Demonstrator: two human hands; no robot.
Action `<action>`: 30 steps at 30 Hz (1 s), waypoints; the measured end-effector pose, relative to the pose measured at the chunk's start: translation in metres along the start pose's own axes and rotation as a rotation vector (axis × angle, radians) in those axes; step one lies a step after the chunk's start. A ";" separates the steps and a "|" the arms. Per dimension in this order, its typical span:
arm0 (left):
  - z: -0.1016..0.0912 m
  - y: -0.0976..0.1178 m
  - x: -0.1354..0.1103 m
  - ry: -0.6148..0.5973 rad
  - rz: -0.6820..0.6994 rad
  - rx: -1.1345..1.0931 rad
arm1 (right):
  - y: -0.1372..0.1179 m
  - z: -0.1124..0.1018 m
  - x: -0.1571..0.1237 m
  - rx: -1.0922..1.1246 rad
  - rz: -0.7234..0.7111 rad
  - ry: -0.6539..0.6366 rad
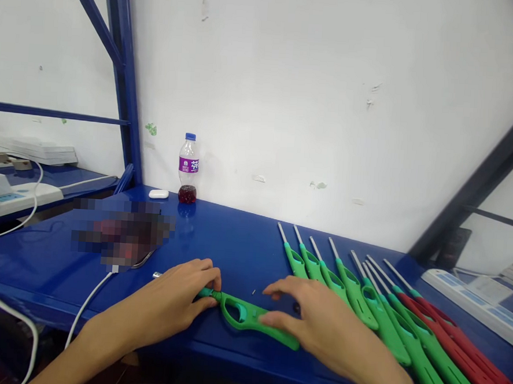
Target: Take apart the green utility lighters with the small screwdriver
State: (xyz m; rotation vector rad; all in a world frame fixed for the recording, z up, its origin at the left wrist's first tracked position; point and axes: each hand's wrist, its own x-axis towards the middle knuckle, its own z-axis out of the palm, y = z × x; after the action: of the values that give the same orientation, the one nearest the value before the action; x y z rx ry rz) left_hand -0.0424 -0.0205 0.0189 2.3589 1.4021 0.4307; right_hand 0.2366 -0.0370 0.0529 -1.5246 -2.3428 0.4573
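A green gas lighter [269,327] with a long metal tip and a teal trigger lies low over the table near its front edge. My left hand [185,295] pinches it at the teal neck, between thumb and bent fingers, with the metal tip poking out to the left. Over the handle, my right hand [318,317] is open, fingers and thumb apart; its thumb rests at the lighter's body. A tiny metal pin [253,292] lies on the tabletop beyond the lighter. Something small and dark is partly hidden behind my right hand.
Several green lighters [387,327] and a few red lighters [459,346] lie in a row at right. A power strip [475,304] is beyond them. A drink bottle [189,170] and white case [158,194] stand near the wall. A white cable [87,303] crosses the blue table [232,231].
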 end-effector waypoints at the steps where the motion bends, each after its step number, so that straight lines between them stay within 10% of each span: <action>1: -0.001 0.000 0.000 0.000 -0.001 0.007 | -0.006 0.004 0.002 -0.008 -0.015 -0.028; 11: -0.007 0.008 -0.005 -0.041 -0.016 0.001 | -0.038 0.043 0.013 -0.247 -0.114 -0.071; 30: -0.004 0.003 -0.002 -0.074 -0.047 -0.110 | -0.038 0.036 0.007 -0.271 -0.153 -0.148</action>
State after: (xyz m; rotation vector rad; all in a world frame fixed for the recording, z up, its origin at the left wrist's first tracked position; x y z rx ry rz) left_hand -0.0430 -0.0232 0.0240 2.2266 1.3619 0.3932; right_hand 0.1879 -0.0488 0.0367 -1.4501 -2.7050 0.2299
